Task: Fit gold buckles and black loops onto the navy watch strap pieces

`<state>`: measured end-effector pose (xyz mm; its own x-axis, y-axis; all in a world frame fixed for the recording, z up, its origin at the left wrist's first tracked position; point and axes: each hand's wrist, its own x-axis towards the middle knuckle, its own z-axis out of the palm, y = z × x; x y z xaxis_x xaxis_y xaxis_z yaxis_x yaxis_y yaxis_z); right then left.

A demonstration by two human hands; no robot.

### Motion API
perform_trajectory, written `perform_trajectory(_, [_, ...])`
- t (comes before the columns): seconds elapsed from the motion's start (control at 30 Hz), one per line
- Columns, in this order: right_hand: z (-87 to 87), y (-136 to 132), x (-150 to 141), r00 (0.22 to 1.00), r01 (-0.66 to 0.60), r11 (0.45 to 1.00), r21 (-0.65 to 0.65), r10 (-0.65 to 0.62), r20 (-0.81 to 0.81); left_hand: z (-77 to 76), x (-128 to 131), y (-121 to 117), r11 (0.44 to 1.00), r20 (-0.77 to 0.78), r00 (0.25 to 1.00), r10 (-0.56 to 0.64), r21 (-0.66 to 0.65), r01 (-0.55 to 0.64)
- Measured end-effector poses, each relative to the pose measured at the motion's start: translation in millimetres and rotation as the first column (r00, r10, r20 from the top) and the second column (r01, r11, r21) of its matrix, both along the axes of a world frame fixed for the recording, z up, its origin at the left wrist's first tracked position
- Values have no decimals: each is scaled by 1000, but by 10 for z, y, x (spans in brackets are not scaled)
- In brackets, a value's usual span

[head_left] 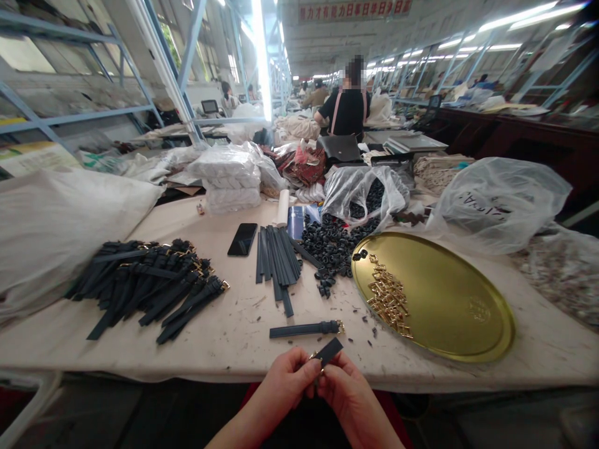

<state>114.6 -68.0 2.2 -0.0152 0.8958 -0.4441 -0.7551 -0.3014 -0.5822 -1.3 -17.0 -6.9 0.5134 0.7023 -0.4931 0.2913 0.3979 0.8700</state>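
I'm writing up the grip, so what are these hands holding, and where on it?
A dark strap, held near its buckle end between the fingers of both the left hand and right hand.

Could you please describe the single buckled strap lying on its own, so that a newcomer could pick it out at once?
On the pale table, look left of the large gold tray. Just beyond the left hand and the right hand lies a dark strap, its gold buckle at the right end. Unlike the buckled straps piled at the left, it lies by itself.
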Motion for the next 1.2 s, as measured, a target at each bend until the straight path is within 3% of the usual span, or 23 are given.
perform_trajectory(0.1, [-12,-1,-11,999,-14,1000,-9,14,53,26,6,6,1000,6,1000,8,-14,-8])
perform_trajectory(0.2, [-81,-19,-1,966,-19,1000,24,12,259,26,15,6,1000,-7,1000,11,-25,-12])
perform_trajectory(0.27, [-138,-32,34,857,-9,996,86,-36,514,21,13,-1,1000,-55,998,-2,17,3])
perform_trajectory(0.33, [-176,-31,91,676,-30,988,150,-90,731,39,-1,-14,992,-115,993,-8,126,23])
perform_trajectory(0.4, [-182,-8,157,554,-82,984,158,-87,828,98,-22,-22,969,-165,986,-10,243,51])
perform_trajectory(0.47, [-157,36,212,576,-147,983,111,-6,818,186,-44,-16,948,-194,980,-44,300,102])
perform_trajectory(0.6, [-66,129,259,677,-257,963,83,118,726,299,-48,69,945,-200,975,-96,290,153])
perform_trajectory(0.73, [2,241,371,625,-385,910,155,134,769,226,7,196,973,-53,998,-17,227,28])
perform_trajectory(0.8, [2,388,517,573,-478,865,154,174,801,182,38,243,973,13,999,-35,228,31])
perform_trajectory(0.87, [-32,627,698,381,-484,869,98,109,918,165,66,281,967,-16,997,-70,246,72])
perform_trajectory(0.93, [-92,920,860,-6,-388,921,28,-33,999,169,91,318,963,-55,997,-54,260,66])
perform_trajectory(1.0, [-161,1191,957,-220,-341,940,-5,-75,973,176,107,353,970,-42,999,-6,244,16])
perform_trajectory(1.1, [-253,1422,981,-349,-332,941,-62,-62,935,159,107,388,974,-24,999,36,227,-30])
perform_trajectory(1.2, [-308,1442,948,-449,-320,942,-99,-59,891,98,99,398,975,-50,998,45,218,-33])
